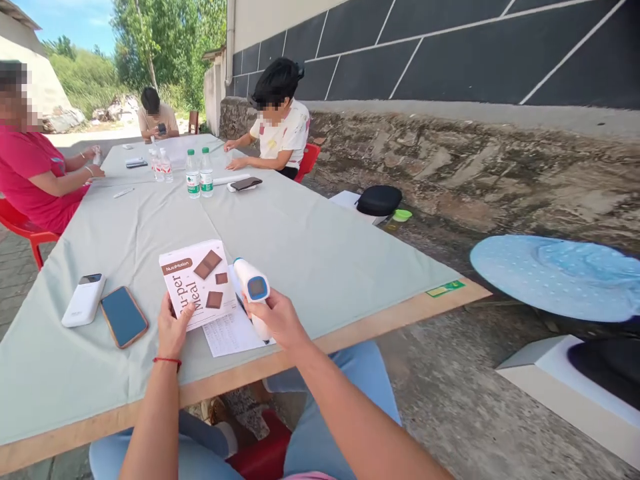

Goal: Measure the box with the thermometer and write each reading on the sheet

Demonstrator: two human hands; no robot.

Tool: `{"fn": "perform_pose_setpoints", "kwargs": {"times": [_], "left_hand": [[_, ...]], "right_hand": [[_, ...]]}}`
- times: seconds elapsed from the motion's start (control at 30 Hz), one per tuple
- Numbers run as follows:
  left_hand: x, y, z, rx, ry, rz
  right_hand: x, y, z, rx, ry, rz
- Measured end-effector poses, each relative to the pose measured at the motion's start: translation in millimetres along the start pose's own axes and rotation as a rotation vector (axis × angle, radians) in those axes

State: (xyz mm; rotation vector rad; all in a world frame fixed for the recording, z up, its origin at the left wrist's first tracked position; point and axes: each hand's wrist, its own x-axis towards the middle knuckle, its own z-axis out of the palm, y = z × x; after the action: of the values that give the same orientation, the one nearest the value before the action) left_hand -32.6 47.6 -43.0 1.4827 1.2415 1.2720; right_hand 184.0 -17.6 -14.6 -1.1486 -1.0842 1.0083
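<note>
My left hand (173, 327) grips the lower edge of a white box (197, 281) printed with brown squares and tilts it up off the table. My right hand (277, 319) is closed around the handle of a white handheld scanner (253, 288) with a blue screen on its back; its head sits right next to the box's right edge. Under both lies a printed paper sheet (230, 332) on the grey-green tablecloth (310, 247).
A phone (124, 316) and a white power bank (84, 299) lie left of the box. Water bottles (199, 173) and another phone (245, 183) stand farther up the table. Three people sit around the far end. A blue sun hat (555, 277) and boxes lie at right.
</note>
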Motion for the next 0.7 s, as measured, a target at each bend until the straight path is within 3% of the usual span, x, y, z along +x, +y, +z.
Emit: {"fn": "perform_pose_setpoints", "kwargs": {"times": [0.1,0.23,0.7], "left_hand": [[3,-2,-1,0.057,-0.004,0.024],[6,0,-1,0.082,-0.014,0.017],[7,2,-1,-0.005,-0.050,0.045]], "right_hand": [[-3,-15,32,0.135,-0.097,0.018],[7,-17,58,0.200,-0.034,0.039],[11,-16,69,0.052,-0.019,0.064]]}}
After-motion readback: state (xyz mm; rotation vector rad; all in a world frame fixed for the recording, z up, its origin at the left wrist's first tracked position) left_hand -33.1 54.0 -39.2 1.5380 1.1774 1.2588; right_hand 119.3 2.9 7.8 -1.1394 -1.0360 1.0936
